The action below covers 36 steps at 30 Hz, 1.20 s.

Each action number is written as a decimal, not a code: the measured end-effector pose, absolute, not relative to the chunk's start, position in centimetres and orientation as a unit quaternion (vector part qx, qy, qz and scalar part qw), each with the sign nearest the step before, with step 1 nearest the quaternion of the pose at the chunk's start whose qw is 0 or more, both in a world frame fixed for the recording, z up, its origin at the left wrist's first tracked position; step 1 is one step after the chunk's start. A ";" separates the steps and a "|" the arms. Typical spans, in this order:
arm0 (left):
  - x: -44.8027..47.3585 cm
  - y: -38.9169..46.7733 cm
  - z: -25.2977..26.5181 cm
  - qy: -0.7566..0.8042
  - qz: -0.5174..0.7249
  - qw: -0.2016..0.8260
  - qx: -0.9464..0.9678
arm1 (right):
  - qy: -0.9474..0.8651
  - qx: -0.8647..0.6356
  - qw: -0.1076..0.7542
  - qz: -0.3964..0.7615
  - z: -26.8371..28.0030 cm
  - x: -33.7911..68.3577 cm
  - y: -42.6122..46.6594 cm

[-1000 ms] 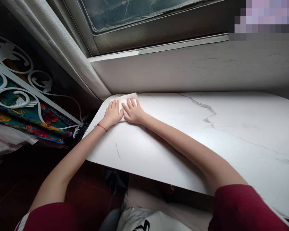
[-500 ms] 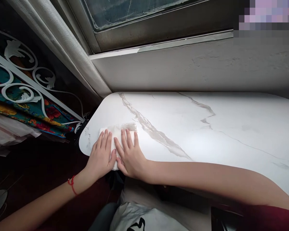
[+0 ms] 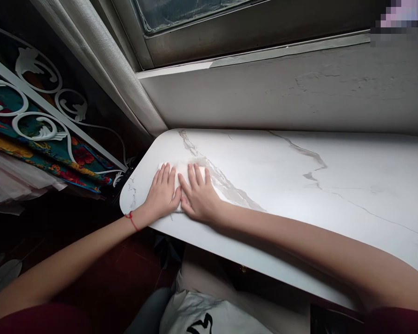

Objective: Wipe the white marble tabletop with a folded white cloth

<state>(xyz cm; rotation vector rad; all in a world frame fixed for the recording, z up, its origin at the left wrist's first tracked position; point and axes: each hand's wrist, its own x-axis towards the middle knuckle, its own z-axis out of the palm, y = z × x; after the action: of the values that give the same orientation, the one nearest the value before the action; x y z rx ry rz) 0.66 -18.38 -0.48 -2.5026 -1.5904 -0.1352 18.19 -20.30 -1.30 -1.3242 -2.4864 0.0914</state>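
A white cloth lies flat near the left end of a white marble-patterned tabletop. My left hand presses on its left part, fingers stretched out and a red string bracelet on the wrist. Beside it, my right hand rests flat on the cloth's right part with its fingers slightly spread. The two thumbs nearly meet over the cloth, and much of it is hidden under both palms. Just beyond the fingertips runs a grey-brown vein of the marble pattern.
Behind the table stand a grey wall and a window frame. A pale curtain hangs at the back left. Left of the table is a white scrolled metal frame with flowered fabric. The table's front edge is close to my body.
Both hands have slid the cloth forward, away from my body, and slightly right across the tabletop. The cloth now lies farther from the front edge. The camera view has shifted a little.
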 end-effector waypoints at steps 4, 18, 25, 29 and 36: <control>3.6 -12.8 -0.4 -0.559 -0.055 0.080 -0.823 | -0.865 -0.475 0.159 0.013 -1.5 20.5 -14.5; 11.7 -1.5 -0.6 -0.578 -0.112 0.065 -0.806 | -0.858 -0.489 0.153 -0.007 -2.5 28.6 -2.3; 11.1 -0.6 -1.0 -0.565 -0.135 0.020 -0.814 | -0.852 -0.502 0.148 -0.018 -2.6 28.4 -2.4; 10.9 -0.5 -1.1 -0.567 -0.144 0.001 -0.811 | -0.852 -0.504 0.137 -0.022 -2.6 28.4 -2.5; 10.8 -0.8 -0.8 -0.555 -0.126 0.013 -0.822 | -0.851 -0.508 0.131 -0.010 -2.5 28.3 -2.6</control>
<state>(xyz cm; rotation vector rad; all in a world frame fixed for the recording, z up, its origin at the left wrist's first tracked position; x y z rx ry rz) 10.79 -0.84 -0.83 -2.5634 -1.7286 -0.3917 28.32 -2.64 -2.50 -1.4745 -2.4716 -0.0277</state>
